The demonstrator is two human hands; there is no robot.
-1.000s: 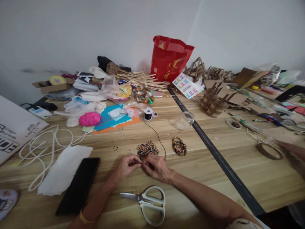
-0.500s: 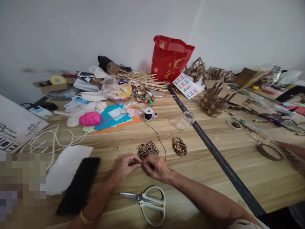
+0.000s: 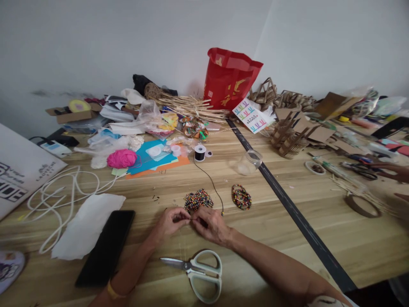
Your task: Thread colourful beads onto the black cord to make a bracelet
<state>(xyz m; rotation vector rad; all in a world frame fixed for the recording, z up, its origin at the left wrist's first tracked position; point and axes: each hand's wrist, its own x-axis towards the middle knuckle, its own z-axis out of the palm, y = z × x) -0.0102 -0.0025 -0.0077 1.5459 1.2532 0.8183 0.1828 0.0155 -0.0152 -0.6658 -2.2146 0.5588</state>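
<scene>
Head view: left hand (image 3: 169, 221) and right hand (image 3: 209, 225) meet on wooden tabletop (image 3: 287, 238), fingers pinched on thin black cord (image 3: 211, 182) beside heap of multicoloured beads (image 3: 198, 199). Step judged: bead threading. Next calls for steady cord end.

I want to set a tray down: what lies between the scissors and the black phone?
Head view: only bare wooden table, crossed by the person's left forearm, lies between scissors and black phone.

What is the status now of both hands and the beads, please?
Left hand and right hand pinched together on black thread. Loose bead pile just beyond fingertips, beaded bracelet beside. Scissors lying near wrists.
</scene>
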